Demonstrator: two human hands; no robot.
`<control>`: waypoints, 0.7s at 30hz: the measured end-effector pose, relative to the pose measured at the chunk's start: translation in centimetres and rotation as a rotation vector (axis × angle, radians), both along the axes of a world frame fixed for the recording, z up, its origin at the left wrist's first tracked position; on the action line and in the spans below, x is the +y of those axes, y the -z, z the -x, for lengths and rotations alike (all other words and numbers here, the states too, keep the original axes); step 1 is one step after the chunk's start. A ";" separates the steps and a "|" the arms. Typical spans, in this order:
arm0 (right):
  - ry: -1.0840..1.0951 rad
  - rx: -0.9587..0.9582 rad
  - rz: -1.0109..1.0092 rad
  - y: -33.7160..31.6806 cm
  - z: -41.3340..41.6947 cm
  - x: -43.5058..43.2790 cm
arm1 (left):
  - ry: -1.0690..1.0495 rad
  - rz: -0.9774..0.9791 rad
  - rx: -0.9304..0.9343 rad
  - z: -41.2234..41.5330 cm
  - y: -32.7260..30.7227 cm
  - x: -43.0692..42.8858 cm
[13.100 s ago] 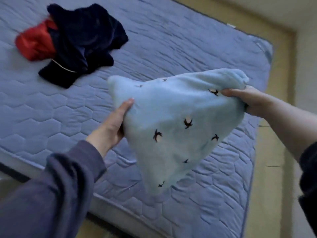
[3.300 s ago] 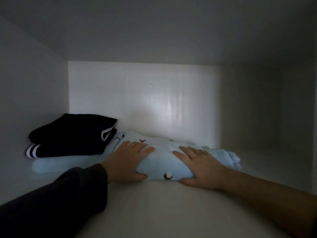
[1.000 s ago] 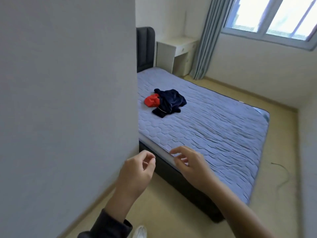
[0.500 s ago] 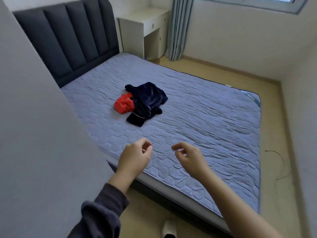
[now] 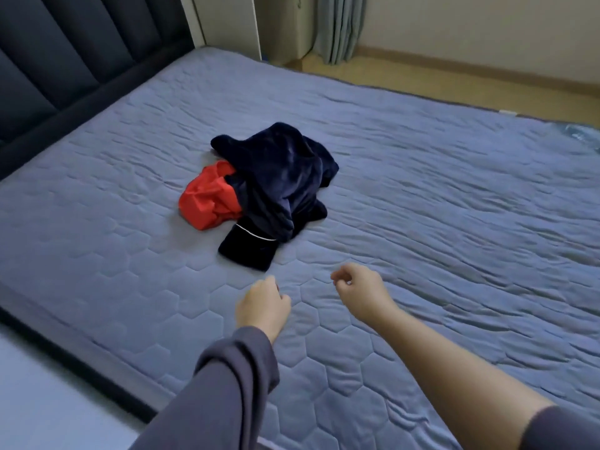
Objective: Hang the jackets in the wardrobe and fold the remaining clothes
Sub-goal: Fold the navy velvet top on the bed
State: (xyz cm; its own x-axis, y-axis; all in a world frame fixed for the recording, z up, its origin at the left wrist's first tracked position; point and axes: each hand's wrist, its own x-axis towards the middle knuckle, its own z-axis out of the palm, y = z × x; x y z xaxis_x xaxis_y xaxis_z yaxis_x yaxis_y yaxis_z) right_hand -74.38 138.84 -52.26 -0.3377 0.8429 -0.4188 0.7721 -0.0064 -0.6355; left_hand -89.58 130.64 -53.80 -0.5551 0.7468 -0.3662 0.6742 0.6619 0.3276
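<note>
Navy velvety garment (image 5: 279,183), crumpled red cloth (image 5: 207,203) next up, mid quilted blue mattress (image 5: 422,190); closed in, left hand (image 5: 263,303), right hand (image 5: 360,293) loosely curled, empty.

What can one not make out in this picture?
Head view: the red garment lies partly under the navy garment, so its type is unclear.
The navy garment is crumpled; jacket or not cannot be told.
The left hand and right hand show their backs, which hide the palms.
The curtain is cut off by the top edge.
</note>
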 end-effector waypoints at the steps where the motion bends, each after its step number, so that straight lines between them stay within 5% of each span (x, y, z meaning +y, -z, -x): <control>1: 0.028 0.009 0.010 2.1 1.4 1.3 | 0.017 -0.012 0.012 1.5 1.9 1.6; 14: 0.214 0.342 0.072 19.6 18.4 13.7 | 0.315 0.066 0.159 13.0 24.0 9.4; 21: 0.145 0.090 -0.094 20.4 15.6 12.3 | 0.306 -0.121 0.139 13.4 23.5 8.2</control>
State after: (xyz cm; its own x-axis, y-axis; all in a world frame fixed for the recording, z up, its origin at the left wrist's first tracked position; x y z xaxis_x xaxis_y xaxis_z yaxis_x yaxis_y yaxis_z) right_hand -90.03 151.19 -72.63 -0.2420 0.9197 -0.3093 0.7075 -0.0509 -0.7049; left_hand -103.01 138.82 -77.27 -0.3373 0.9196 -0.2016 0.8788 0.3844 0.2829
